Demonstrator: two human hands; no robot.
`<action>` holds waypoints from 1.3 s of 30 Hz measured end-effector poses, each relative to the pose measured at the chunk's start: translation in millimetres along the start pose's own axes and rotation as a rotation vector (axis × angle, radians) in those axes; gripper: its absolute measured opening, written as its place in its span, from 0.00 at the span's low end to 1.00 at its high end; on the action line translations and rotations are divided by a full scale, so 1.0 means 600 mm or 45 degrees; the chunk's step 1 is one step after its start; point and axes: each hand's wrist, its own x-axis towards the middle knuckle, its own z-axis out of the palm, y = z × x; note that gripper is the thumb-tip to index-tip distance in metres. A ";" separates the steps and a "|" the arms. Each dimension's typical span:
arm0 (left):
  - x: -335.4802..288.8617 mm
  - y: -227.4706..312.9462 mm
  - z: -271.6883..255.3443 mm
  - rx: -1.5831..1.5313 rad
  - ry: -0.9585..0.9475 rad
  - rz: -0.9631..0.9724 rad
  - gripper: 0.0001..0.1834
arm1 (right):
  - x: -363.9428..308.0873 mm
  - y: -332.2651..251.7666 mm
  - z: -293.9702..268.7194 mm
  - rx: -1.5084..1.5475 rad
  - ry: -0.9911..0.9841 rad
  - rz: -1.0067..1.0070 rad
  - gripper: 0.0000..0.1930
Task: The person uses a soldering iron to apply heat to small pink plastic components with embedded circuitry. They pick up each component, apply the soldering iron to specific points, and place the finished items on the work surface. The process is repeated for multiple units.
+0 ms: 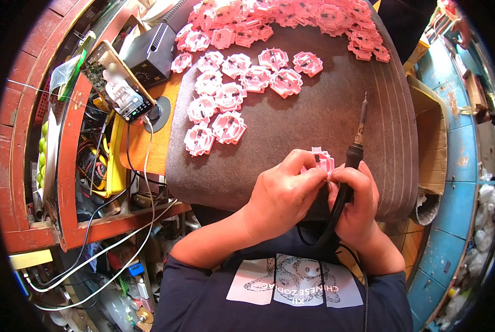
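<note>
Near the front edge of the brown work surface, my left hand (291,185) pinches a small pink plastic part (326,160), with dark bits inside it. My right hand (358,196) meets it from the other side, its fingertips at the part's near edge. A soldering iron (354,156) is held in my right hand, its black grip between the fingers and its metal tip pointing up and away. The fingers hide much of the pink part. Several similar pink parts (229,127) lie loose on the surface to the left and farther off.
A large heap of pink parts (291,14) covers the far end of the brown surface (325,105). At left stand a phone (117,83) on a holder and a black box with a dial (150,55). White cables (148,221) hang there. An open cardboard box (431,144) stands right.
</note>
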 end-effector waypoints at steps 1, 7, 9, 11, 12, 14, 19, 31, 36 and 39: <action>0.001 -0.002 -0.001 -0.001 -0.014 0.001 0.13 | 0.001 0.001 0.001 0.003 0.003 0.005 0.21; 0.002 0.002 -0.002 -0.039 -0.021 -0.054 0.14 | -0.015 0.003 0.003 -0.019 0.021 0.096 0.23; 0.003 0.002 -0.001 -0.046 0.016 -0.053 0.13 | -0.020 0.002 0.006 -0.032 0.090 0.035 0.24; 0.003 0.000 0.000 -0.055 0.063 -0.053 0.11 | -0.017 -0.002 0.010 -0.026 0.178 -0.127 0.23; 0.003 0.000 0.000 -0.057 0.071 -0.062 0.11 | -0.023 -0.002 0.008 -0.103 0.104 -0.149 0.21; 0.003 0.000 -0.002 -0.059 0.088 -0.078 0.09 | -0.024 -0.003 0.007 -0.185 0.000 -0.194 0.19; 0.002 0.005 0.001 -0.011 0.078 -0.110 0.08 | -0.028 -0.001 0.011 -0.197 0.029 -0.215 0.24; -0.005 -0.001 0.008 -0.041 0.117 -0.124 0.14 | -0.016 -0.001 0.012 -0.150 -0.009 -0.131 0.25; -0.001 0.003 0.004 -0.013 0.088 -0.127 0.13 | -0.011 -0.001 0.009 -0.077 0.044 -0.113 0.20; 0.000 0.002 0.002 0.009 0.091 -0.085 0.12 | -0.033 0.001 -0.021 0.003 0.041 -0.116 0.17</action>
